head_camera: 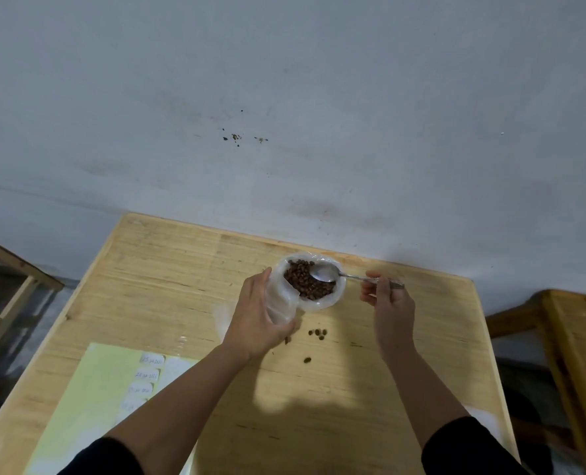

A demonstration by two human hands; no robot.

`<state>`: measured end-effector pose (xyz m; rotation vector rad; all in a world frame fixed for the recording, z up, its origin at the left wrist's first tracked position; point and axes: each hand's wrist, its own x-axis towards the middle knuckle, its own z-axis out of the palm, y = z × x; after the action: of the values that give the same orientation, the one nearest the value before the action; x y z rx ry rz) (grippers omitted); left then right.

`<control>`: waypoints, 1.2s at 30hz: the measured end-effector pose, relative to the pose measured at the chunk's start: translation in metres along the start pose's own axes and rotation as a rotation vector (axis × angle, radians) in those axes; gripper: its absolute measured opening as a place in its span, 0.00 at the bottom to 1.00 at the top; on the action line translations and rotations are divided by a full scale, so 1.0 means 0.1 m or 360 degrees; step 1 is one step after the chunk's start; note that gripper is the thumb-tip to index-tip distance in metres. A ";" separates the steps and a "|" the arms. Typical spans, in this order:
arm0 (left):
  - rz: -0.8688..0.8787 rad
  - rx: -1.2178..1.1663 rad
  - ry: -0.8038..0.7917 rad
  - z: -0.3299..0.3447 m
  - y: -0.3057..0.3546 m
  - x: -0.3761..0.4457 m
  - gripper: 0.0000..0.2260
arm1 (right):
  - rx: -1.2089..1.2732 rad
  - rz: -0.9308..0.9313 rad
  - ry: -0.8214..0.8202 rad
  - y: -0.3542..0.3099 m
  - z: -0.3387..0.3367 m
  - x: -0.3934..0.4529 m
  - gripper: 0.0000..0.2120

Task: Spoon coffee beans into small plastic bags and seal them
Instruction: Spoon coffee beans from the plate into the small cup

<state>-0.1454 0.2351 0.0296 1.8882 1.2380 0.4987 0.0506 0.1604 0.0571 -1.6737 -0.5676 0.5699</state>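
Beans (307, 280) fill the open sack; small bag (281, 305) blurred, contents unclear.

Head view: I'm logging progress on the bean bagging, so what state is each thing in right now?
Large bag of coffee beans: open, mouth rolled back.
Spoon: bowl empty, resting over the beans.
Right hand: pinches the spoon handle.
Small plastic bag: empty, unsealed, beside the large bag.
Left hand: grips the small bag.
Loose beans: spilled on the table.
Label sheet: flat, some labels remaining.
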 end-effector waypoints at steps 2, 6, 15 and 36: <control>0.0005 0.0002 0.0013 0.00 0.00 -0.01 0.46 | -0.0219 0.0003 -0.0024 0.12 0.03 -0.01 0.12; 0.0022 0.0026 0.0017 0.01 0.02 -0.01 0.46 | -0.0081 0.0378 0.0005 0.25 0.17 -0.08 0.12; 0.0015 0.0001 0.0034 0.04 0.02 0.07 0.46 | 0.0472 0.0601 0.0056 -0.01 0.12 0.02 0.12; 0.0018 -0.0078 0.0019 0.05 0.00 0.08 0.48 | -0.0041 0.0449 0.0101 0.26 0.22 -0.16 0.12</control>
<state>-0.1384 0.2406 0.0255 1.8544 1.2124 0.5423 0.0257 0.1628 0.0290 -1.8031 -0.2947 0.7116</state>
